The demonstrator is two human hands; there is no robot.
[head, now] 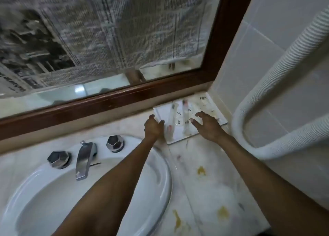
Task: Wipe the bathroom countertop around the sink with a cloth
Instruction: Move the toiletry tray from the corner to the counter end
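Yellow stains [201,170] mark the pale counter [210,196] just right of the white sink [160,182]. Farther back, the left hand [154,127] curls round the left edge of a white tray [179,133] in the corner. The right hand [207,125] hovers spread-fingered over the tray, holding nothing.

Motion blur smears the 2 long items [185,118] on the white tray [183,138], possibly toothbrushes. The newspaper [89,31] print is unreadable. The frame's edges cut off the sink basin [44,191] and corrugated hose [238,122].
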